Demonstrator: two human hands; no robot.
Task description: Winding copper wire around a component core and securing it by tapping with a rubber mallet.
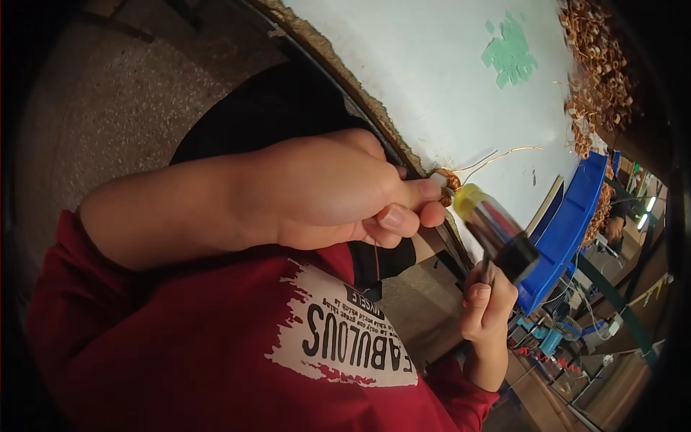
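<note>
My left hand (360, 191) is closed, pinching a small coil (448, 181) wound with copper wire at the edge of the white tabletop (432, 79). Two thin wire leads (497, 158) stick out from the coil over the table. My right hand (489, 306) grips the thin shaft of a small mallet (497, 230), whose head has a translucent yellow end and a black end. The yellow end is right beside the coil; whether they touch I cannot tell. Part of the coil is hidden behind my left fingers.
Several pale green strips (511, 52) lie on the table. A big heap of copper coils (597, 79) covers its far right side. A blue bin (565, 230) stands at the right. The table's near edge (360, 83) is rough and worn. Speckled floor (144, 108) lies to the left.
</note>
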